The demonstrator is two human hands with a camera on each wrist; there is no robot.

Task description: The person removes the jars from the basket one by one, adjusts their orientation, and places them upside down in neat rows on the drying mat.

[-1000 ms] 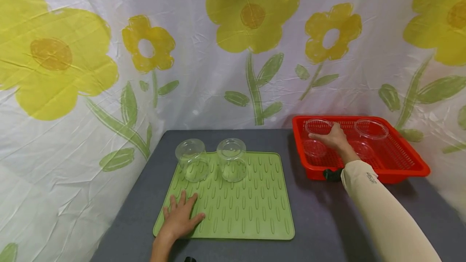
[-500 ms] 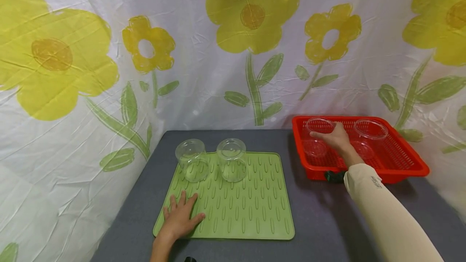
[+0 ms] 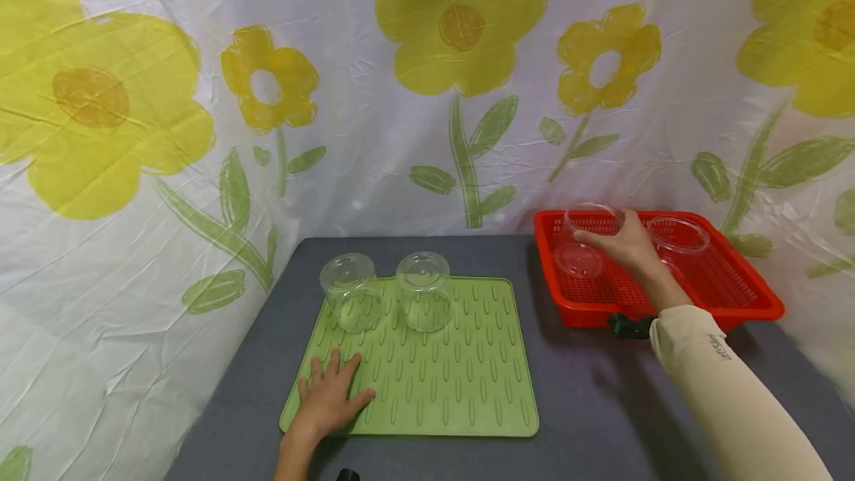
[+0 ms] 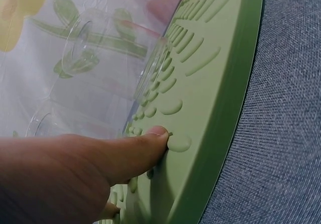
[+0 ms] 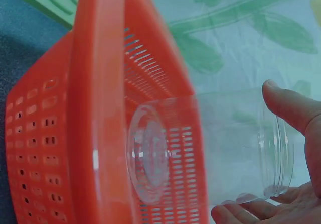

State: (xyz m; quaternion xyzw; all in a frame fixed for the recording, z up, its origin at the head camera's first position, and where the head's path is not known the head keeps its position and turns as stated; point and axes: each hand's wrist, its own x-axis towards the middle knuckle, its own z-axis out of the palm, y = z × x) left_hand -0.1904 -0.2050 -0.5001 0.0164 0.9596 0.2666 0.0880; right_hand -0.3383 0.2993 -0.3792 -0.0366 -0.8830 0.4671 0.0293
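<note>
My right hand [image 3: 629, 245] grips a clear plastic jar [image 5: 230, 143] near its rim, thumb on one side and fingers on the other. That jar stands upright, with its lower part inside the red basket [image 3: 741, 306]. A second clear jar [image 3: 677, 234] sits in the basket to the right, partly behind the hand. Flat on the left front part of a green ridged mat [image 3: 467, 392] rests my left hand [image 3: 327, 401], its fingers spread. Two more clear jars, the left one [image 3: 352, 292] and the right one [image 3: 424, 292], stand upside down along the mat's back edge.
The grey table [image 3: 581, 407] carries mat and basket side by side, with a gap between them. A flower-printed cloth [image 3: 361, 132] hangs behind and at both sides. A small black object [image 3: 348, 474] shows at the front edge of view.
My right hand has raised the gripped jar and drawn it slightly right within the basket. My left hand and the two jars on the mat stay in place.
</note>
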